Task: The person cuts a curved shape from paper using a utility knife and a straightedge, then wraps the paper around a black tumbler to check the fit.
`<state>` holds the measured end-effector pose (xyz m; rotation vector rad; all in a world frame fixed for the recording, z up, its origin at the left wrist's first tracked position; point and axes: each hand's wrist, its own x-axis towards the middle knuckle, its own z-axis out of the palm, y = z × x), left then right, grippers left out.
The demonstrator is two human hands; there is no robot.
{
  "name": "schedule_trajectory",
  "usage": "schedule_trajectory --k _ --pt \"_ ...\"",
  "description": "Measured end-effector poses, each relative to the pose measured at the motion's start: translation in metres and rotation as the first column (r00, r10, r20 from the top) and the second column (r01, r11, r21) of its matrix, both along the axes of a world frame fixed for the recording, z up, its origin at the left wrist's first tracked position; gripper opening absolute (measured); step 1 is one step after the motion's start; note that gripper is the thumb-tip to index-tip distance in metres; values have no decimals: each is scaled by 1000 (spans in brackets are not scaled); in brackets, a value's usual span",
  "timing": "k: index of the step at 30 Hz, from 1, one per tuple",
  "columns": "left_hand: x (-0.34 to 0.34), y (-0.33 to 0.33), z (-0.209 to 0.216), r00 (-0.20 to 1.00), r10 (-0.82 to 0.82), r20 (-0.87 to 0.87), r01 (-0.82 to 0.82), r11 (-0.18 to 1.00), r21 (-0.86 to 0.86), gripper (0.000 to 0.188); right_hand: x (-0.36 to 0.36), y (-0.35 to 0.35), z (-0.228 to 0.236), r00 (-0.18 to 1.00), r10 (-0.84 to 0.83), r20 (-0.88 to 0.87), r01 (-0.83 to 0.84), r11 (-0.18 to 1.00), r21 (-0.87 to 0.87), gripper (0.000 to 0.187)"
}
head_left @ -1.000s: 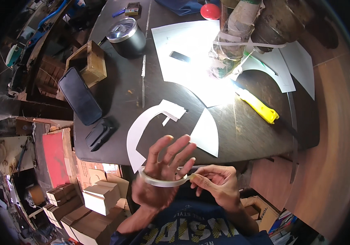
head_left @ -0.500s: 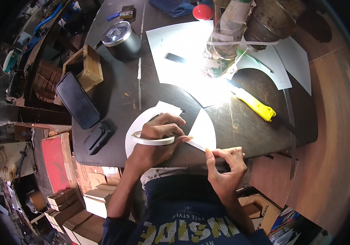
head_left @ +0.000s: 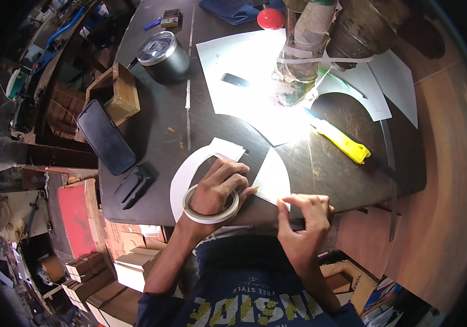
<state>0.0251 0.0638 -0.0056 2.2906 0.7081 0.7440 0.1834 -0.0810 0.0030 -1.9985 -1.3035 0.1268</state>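
A curved piece of white paper (head_left: 271, 177) lies near the table's front edge, arcing round to the left behind my left hand. My left hand (head_left: 218, 188) is closed, its thumb and fingertips pinching at the paper's straight front edge. A roll of white tape (head_left: 206, 219) hangs looped around that hand, resting at the back of it near the wrist. With thumb and forefinger pressed together, my right hand (head_left: 305, 213) pinches the right front corner of the paper. Whether a strip of tape lies along that edge is too fine to tell.
A bright lamp (head_left: 297, 82) wrapped in tape stands over larger white sheets (head_left: 233, 57). Right of it lies a yellow cutter knife (head_left: 345, 143). On the left are a dark lidded tumbler (head_left: 165, 60), a wooden box (head_left: 124, 98), a phone (head_left: 105, 136) and a black case (head_left: 133, 188).
The tape roll has slipped down from my left fingers toward the wrist and tilted to show its ring. My left hand has turned slightly; my right keeps its pinch at the corner.
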Motion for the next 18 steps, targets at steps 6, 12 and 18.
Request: schedule_trajectory --k 6,12,18 --pt "-11 4 1 999 -38 -8 38 997 -66 16 -14 34 -8 990 87 -114 -91 995 -34 12" --pt "-17 -4 -11 995 -57 81 61 997 -54 18 -19 38 0 998 14 -63 -25 984 -176 14" --pt "-34 -44 23 935 84 344 18 959 -284 41 -21 41 6 993 21 -113 -42 980 -193 14"
